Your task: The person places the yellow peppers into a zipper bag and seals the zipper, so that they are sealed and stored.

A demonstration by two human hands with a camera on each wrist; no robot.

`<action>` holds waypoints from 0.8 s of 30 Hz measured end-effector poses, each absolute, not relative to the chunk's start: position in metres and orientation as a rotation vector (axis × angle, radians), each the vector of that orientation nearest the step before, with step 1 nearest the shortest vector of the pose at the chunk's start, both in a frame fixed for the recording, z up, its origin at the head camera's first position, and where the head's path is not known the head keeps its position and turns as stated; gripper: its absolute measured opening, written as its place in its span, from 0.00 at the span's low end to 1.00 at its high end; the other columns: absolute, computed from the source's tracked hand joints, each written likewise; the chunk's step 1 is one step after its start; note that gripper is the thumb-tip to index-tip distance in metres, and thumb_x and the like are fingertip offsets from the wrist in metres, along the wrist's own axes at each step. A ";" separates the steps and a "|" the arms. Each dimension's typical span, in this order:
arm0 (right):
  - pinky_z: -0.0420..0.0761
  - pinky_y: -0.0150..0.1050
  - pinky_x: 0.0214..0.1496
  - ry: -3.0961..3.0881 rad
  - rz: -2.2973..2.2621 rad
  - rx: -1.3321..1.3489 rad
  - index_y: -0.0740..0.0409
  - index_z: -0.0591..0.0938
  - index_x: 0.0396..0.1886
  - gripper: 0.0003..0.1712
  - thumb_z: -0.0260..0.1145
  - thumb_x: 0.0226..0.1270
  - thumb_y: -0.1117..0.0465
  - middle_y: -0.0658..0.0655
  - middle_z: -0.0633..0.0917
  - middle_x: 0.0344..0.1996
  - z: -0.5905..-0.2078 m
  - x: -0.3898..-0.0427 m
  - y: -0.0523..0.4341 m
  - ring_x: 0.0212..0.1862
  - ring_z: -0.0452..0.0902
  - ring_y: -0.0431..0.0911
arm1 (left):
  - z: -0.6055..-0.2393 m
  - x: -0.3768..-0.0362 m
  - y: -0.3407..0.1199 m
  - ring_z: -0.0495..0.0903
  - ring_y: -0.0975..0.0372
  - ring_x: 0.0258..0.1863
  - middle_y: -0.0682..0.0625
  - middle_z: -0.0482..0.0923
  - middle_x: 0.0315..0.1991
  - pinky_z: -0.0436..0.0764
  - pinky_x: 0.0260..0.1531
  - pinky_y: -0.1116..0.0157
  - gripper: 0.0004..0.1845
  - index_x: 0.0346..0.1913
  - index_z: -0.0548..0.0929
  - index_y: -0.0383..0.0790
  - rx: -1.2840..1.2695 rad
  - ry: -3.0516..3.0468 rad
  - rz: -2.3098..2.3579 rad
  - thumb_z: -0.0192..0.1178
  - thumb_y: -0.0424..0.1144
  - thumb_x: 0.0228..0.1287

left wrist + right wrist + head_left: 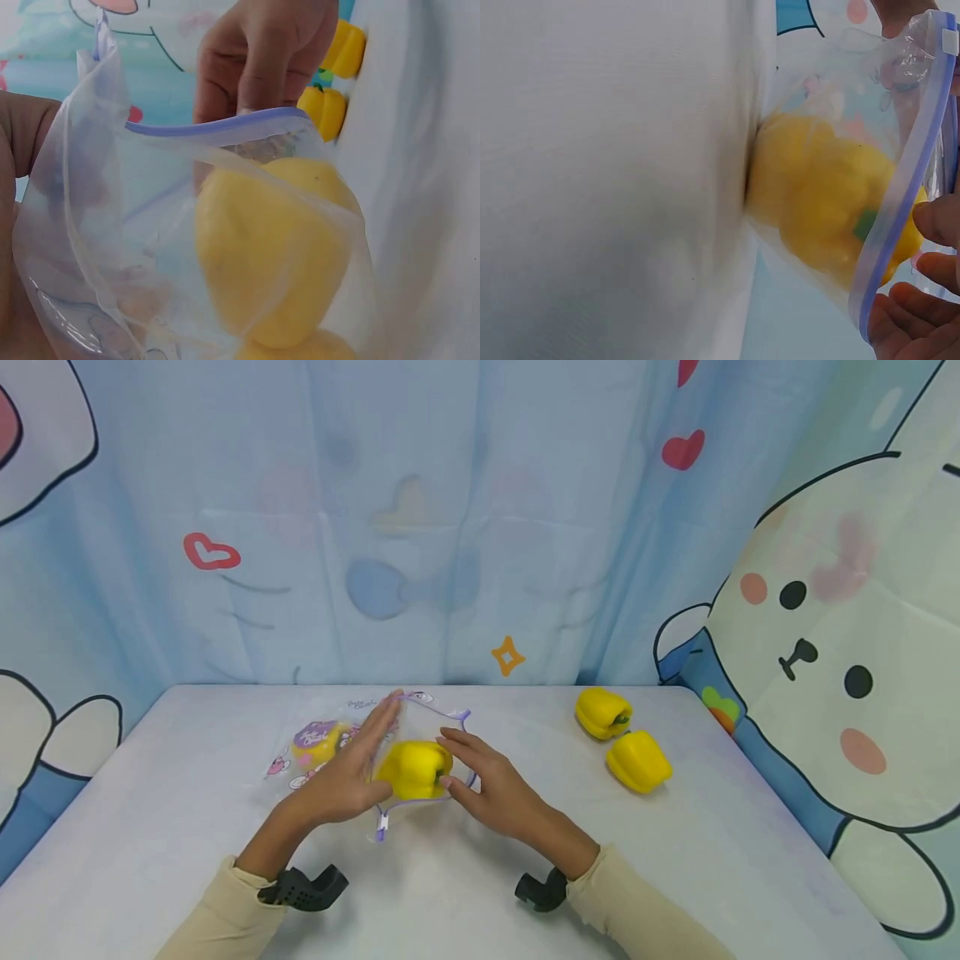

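A clear zip bag (386,810) with a purple-edged mouth stands open toward the right. One yellow bell pepper (405,768) is in its mouth, its green stem (866,223) facing out. Deeper inside, a second yellow bell pepper (780,161) shows through the printed plastic. My left hand (348,772) holds the bag at the left side of the mouth, fingers stretched along it and thumb near the front edge. At the mouth's right side is my right hand (491,781), its loosely spread fingertips at the front pepper. Its fingers (907,319) also overlap the purple edge.
Two more yellow bell peppers, a rear one (602,713) and a nearer one (638,762), lie on the white table (712,877) to the right. A light-blue cartoon curtain (450,527) hangs behind the table. Dark straps (303,889) circle both wrists.
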State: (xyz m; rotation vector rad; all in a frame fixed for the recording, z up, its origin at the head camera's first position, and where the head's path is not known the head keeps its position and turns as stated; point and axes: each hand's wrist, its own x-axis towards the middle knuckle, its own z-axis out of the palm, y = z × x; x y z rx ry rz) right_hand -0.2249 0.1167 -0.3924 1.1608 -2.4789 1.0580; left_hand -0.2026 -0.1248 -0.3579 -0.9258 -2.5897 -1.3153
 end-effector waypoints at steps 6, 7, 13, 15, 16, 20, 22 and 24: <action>0.71 0.42 0.64 -2.379 1.108 1.161 0.62 0.72 0.67 0.28 0.64 0.68 0.64 0.55 0.74 0.65 -0.389 -0.225 0.119 0.66 0.68 0.47 | -0.357 -0.205 -0.126 0.38 0.49 0.76 0.43 0.34 0.78 0.45 0.68 0.40 0.51 0.77 0.42 0.33 -0.930 -2.572 -1.380 0.55 0.27 0.49; 0.71 0.42 0.63 -2.363 1.110 1.151 0.61 0.73 0.66 0.27 0.63 0.68 0.64 0.55 0.75 0.64 -0.389 -0.225 0.120 0.65 0.69 0.47 | -0.357 -0.205 -0.126 0.38 0.49 0.76 0.43 0.34 0.78 0.45 0.68 0.40 0.51 0.77 0.42 0.33 -0.929 -2.572 -1.385 0.55 0.27 0.48; 0.73 0.42 0.63 -2.231 1.155 1.112 0.60 0.77 0.63 0.22 0.59 0.70 0.66 0.55 0.79 0.59 -0.386 -0.225 0.119 0.62 0.73 0.46 | -0.357 -0.205 -0.128 0.37 0.50 0.76 0.43 0.34 0.78 0.45 0.68 0.40 0.51 0.77 0.41 0.33 -0.924 -2.578 -1.387 0.54 0.28 0.48; 0.73 0.43 0.63 -2.187 1.178 1.104 0.61 0.77 0.62 0.21 0.59 0.69 0.68 0.55 0.79 0.58 -0.385 -0.225 0.120 0.61 0.74 0.47 | -0.357 -0.206 -0.128 0.37 0.50 0.76 0.43 0.34 0.78 0.44 0.68 0.40 0.51 0.77 0.41 0.33 -0.930 -2.575 -1.391 0.54 0.28 0.48; 0.73 0.42 0.62 -2.171 1.189 1.094 0.61 0.77 0.61 0.21 0.59 0.69 0.69 0.55 0.79 0.58 -0.385 -0.225 0.121 0.61 0.74 0.47 | -0.357 -0.206 -0.128 0.37 0.50 0.76 0.43 0.34 0.78 0.44 0.68 0.40 0.51 0.77 0.41 0.33 -0.934 -2.574 -1.390 0.54 0.27 0.48; 0.74 0.43 0.61 -2.147 1.213 1.041 0.61 0.78 0.61 0.22 0.58 0.67 0.72 0.55 0.80 0.57 -0.385 -0.225 0.127 0.59 0.75 0.48 | -0.359 -0.207 -0.127 0.38 0.50 0.76 0.44 0.35 0.78 0.45 0.69 0.42 0.51 0.77 0.41 0.33 -0.942 -2.578 -1.374 0.54 0.27 0.47; 0.75 0.44 0.60 -2.143 1.217 1.020 0.61 0.78 0.60 0.22 0.58 0.67 0.73 0.55 0.80 0.56 -0.385 -0.225 0.131 0.59 0.75 0.48 | -0.359 -0.207 -0.127 0.38 0.51 0.76 0.44 0.35 0.78 0.45 0.69 0.42 0.52 0.77 0.41 0.34 -0.939 -2.582 -1.364 0.54 0.27 0.47; 0.75 0.46 0.60 -2.141 1.217 0.999 0.63 0.79 0.59 0.22 0.58 0.66 0.75 0.57 0.80 0.56 -0.382 -0.222 0.135 0.58 0.76 0.50 | -0.359 -0.207 -0.126 0.38 0.51 0.76 0.45 0.35 0.78 0.45 0.69 0.43 0.52 0.77 0.41 0.34 -0.935 -2.586 -1.365 0.54 0.27 0.47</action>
